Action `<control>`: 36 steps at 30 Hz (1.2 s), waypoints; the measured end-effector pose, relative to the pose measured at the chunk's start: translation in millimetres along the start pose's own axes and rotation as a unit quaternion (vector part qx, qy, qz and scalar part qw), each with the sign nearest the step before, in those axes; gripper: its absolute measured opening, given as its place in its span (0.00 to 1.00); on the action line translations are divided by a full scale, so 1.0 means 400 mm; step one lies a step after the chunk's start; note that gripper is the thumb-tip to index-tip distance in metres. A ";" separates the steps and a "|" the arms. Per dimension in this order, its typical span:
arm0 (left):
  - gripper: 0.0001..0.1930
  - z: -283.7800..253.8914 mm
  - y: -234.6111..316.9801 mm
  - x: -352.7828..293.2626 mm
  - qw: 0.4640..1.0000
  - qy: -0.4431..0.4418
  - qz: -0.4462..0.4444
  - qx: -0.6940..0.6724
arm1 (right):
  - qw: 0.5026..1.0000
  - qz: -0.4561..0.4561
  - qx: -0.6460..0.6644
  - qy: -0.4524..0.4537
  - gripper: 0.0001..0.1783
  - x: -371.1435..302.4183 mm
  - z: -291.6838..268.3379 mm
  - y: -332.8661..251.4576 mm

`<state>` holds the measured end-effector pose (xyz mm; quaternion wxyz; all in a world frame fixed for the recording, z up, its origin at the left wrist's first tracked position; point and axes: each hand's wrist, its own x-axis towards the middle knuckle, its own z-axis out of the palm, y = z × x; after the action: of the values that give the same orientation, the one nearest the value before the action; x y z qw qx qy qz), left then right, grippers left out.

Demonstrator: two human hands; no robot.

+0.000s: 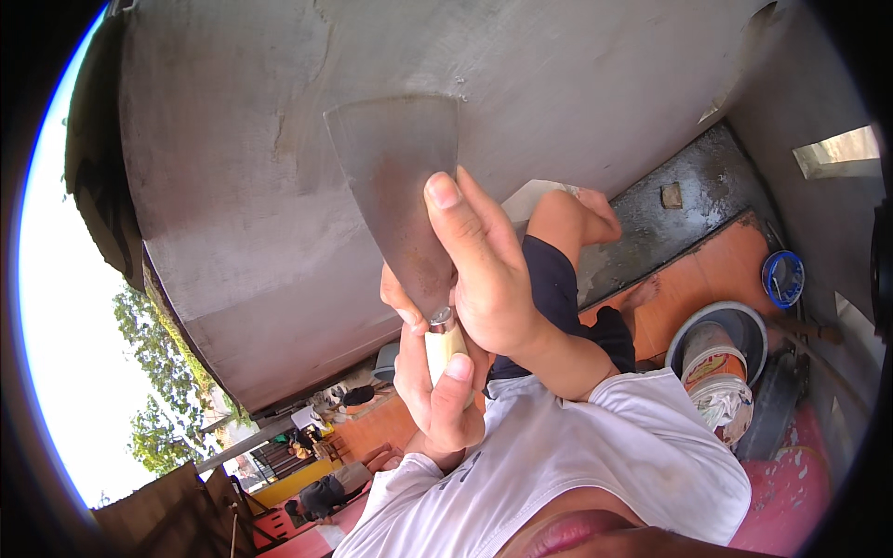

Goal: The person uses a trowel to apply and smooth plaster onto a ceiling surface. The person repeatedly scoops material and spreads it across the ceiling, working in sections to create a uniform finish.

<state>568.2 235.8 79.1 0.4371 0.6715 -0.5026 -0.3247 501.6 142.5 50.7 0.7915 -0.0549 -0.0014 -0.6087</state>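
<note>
A putty knife (395, 177) with a wide, flaring metal blade and a pale handle is held up before a grey plastered wall (577, 74). Brownish stains mark the blade. My left hand (442, 418) is closed around the handle, its thumb lying along the side. Higher up, my right hand (488, 279) grips the blade's right edge, thumb on the near face and the other fingers mostly behind the metal. The blade's far side is hidden from me.
At the right, a grey basin (758, 330) holds a white bucket (716, 372), with a blue-rimmed pail (783, 279) close by. A small block (671, 195) lies on the wet dark slab (637, 237). Another person (326, 493) is bent over at lower left.
</note>
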 end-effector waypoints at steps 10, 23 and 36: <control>0.32 0.027 0.046 0.019 0.999 -0.044 -0.003 -0.003 | 0.999 -0.036 0.004 -0.035 0.16 0.013 -0.002 -0.049; 0.31 0.024 0.059 0.032 0.996 -0.087 0.000 0.021 | 0.999 -0.049 0.011 -0.015 0.17 0.015 0.004 -0.050; 0.31 0.071 0.080 0.030 0.995 -0.094 0.029 -0.005 | 0.993 -0.078 -0.087 -0.022 0.22 0.032 -0.014 -0.081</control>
<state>534.3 213.4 96.8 0.4009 0.6209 -0.5592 -0.3756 473.3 121.4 48.7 0.7335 -0.1371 0.0298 -0.6651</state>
